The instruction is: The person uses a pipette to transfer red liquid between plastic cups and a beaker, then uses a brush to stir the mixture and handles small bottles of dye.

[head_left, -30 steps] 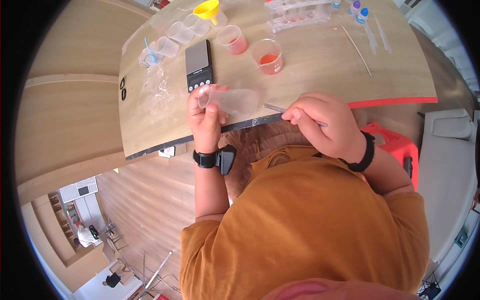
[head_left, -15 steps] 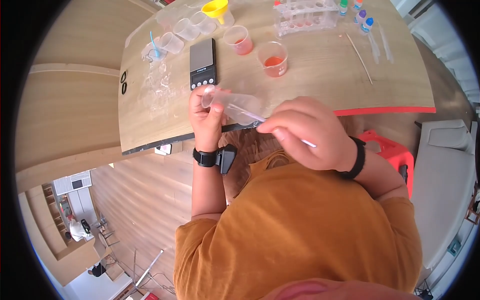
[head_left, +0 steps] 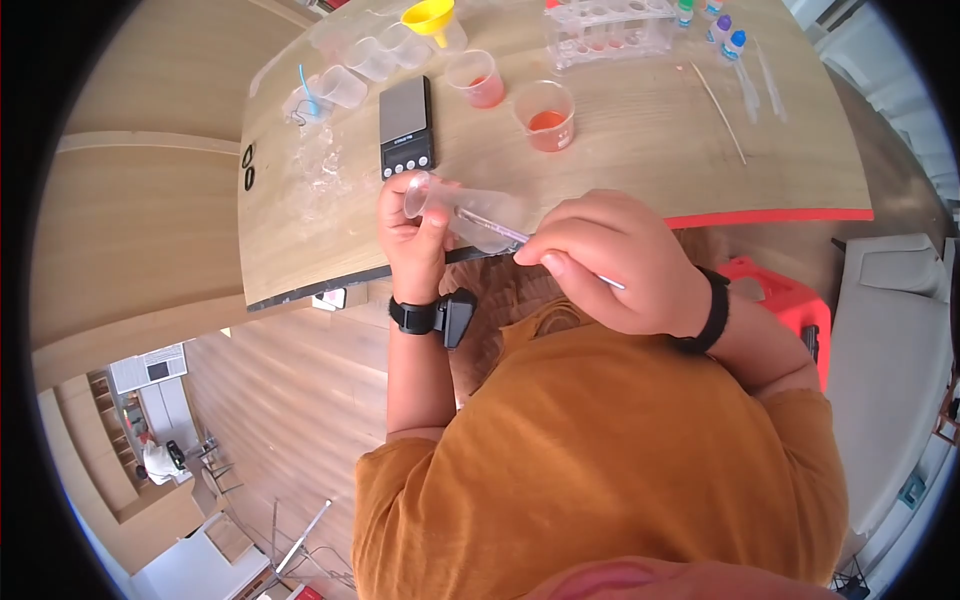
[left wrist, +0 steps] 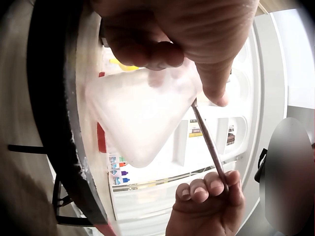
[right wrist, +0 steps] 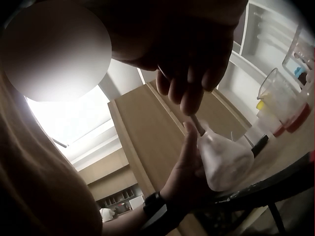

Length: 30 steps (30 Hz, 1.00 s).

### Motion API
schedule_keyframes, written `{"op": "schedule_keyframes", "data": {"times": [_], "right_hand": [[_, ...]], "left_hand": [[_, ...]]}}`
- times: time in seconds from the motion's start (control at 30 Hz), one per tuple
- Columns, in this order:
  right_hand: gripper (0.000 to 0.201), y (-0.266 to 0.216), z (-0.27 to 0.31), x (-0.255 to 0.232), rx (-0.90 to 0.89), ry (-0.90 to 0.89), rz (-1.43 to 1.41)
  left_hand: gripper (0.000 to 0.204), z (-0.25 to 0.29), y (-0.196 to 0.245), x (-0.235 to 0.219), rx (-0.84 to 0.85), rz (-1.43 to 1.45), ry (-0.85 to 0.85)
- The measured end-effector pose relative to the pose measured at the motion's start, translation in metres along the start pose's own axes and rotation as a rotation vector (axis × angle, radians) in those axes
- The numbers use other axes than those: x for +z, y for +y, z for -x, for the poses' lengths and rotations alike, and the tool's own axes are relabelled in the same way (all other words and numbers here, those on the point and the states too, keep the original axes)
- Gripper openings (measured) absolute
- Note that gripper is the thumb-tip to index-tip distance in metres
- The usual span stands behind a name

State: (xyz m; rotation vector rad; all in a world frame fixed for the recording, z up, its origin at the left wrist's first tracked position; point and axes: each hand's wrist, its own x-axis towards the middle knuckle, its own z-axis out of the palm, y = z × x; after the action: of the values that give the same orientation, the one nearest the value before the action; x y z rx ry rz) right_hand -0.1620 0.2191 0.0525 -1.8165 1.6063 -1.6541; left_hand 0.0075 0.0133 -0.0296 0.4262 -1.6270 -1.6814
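Note:
My left hand (head_left: 415,225) grips a frosted clear plastic conical flask (head_left: 490,212) near its flared neck. The flask lies tipped on its side above the table's front edge, its mouth toward the left and its wide base to the right. My right hand (head_left: 615,265) pinches a slim grey-lilac brush-like stick (head_left: 505,230), slanting up and left. In the head view its tip overlaps the flask's side. The left wrist view shows the stick (left wrist: 210,142) with its tip at the edge of the flask (left wrist: 138,115), close to the left thumb.
Behind the left hand lies a black digital scale (head_left: 404,110). Two beakers with red liquid (head_left: 546,125) (head_left: 483,85) stand right of it. Farther back are clear cups (head_left: 372,62), a yellow funnel (head_left: 430,15), a test tube rack (head_left: 610,35), dropper bottles (head_left: 733,45) and a wooden stick (head_left: 718,112).
My right hand has moved left, bringing the stick from the right of the flask to over its side. The left hand keeps its hold, and the last half second shows little movement.

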Motion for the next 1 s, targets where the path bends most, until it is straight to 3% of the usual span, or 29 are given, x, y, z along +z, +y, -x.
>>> {"op": "schedule_keyframes", "data": {"times": [0.07,0.13,0.27,0.47,0.57,0.63,0.87,1.0], "right_hand": [[0.010,0.002,0.001,0.000,-0.034,0.005,0.003],[0.009,0.002,0.013,-0.013,0.035,-0.087,0.015],[0.010,0.002,0.024,-0.017,0.169,-0.096,-0.067],[0.012,0.002,0.004,0.000,0.021,0.004,-0.082],[0.013,0.005,0.018,-0.014,0.066,-0.060,-0.074],[0.014,0.001,0.027,-0.023,0.212,-0.095,-0.033],[0.009,-0.002,0.016,-0.014,0.188,-0.030,-0.240],[0.015,0.002,0.012,-0.006,0.027,-0.111,-0.066]], "left_hand": [[0.063,0.000,0.001,0.000,0.001,0.003,0.023],[0.063,0.001,0.002,0.001,0.008,-0.010,0.007],[0.064,-0.001,0.002,0.003,0.010,0.003,0.006],[0.057,-0.001,-0.001,-0.005,0.008,0.061,-0.013],[0.065,0.000,0.002,0.001,0.024,-0.015,0.004],[0.066,-0.002,0.002,0.004,0.034,-0.023,-0.019],[0.062,-0.002,0.007,0.002,0.013,0.045,-0.062],[0.062,-0.002,0.007,0.003,-0.003,0.046,-0.056]]}}
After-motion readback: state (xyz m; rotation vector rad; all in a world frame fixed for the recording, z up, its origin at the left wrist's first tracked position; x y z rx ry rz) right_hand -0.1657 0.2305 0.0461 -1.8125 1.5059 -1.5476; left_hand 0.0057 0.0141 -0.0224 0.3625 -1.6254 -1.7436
